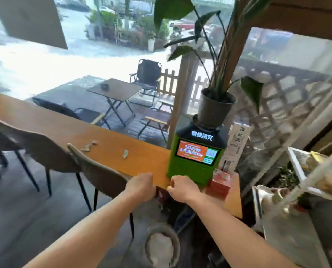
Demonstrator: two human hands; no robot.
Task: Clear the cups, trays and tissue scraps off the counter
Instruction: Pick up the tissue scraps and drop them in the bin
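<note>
Two crumpled tissue scraps lie on the long wooden counter (51, 120): a larger one (88, 147) and a smaller one (125, 153) to its right. My left hand (142, 187) and my right hand (182, 188) are side by side at the counter's near edge, both with fingers curled. Between them, just below the edge, is a dark brown flat object (160, 193) that both hands seem to grip; blur hides what it is. No cup is visible.
A green charging kiosk (194, 161) with a potted plant (216, 111) on top stands on the counter's right end, with a red box (220, 183) beside it. Two brown chairs (101, 173) face the counter. A round bin (161, 246) sits on the floor below my hands. A white rack (304, 182) is at the right.
</note>
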